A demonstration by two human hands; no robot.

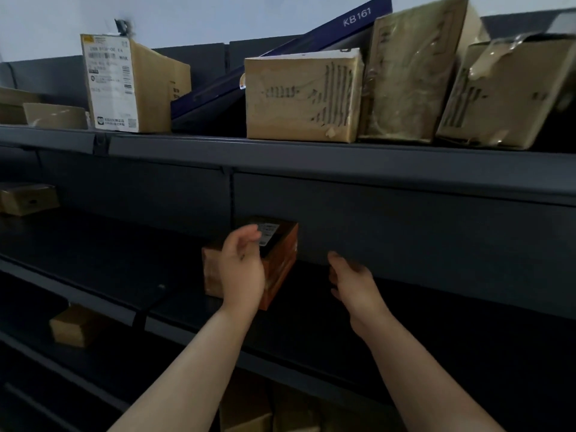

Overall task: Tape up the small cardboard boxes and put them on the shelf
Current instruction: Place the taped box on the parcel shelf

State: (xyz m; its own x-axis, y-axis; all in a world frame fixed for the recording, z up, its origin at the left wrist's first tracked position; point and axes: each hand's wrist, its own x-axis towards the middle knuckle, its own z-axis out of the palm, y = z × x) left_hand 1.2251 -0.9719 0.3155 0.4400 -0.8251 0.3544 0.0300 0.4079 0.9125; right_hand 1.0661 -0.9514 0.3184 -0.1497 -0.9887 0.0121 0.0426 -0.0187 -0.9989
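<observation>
A small brown cardboard box [277,263] with a white label on top sits on the middle shelf [109,263] of a dark metal rack. My left hand [241,269] is in front of the box's near left side, fingers loosely curved over its top edge; whether it touches the box is unclear. My right hand [352,282] hovers to the right of the box, apart from it, fingers relaxed and holding nothing.
The top shelf [280,148] carries several taped cardboard boxes [302,95] and a leaning dark blue flat carton [280,67]. Another small box [28,199] sits far left on the middle level, one [78,325] on the lower shelf, more [246,413] below.
</observation>
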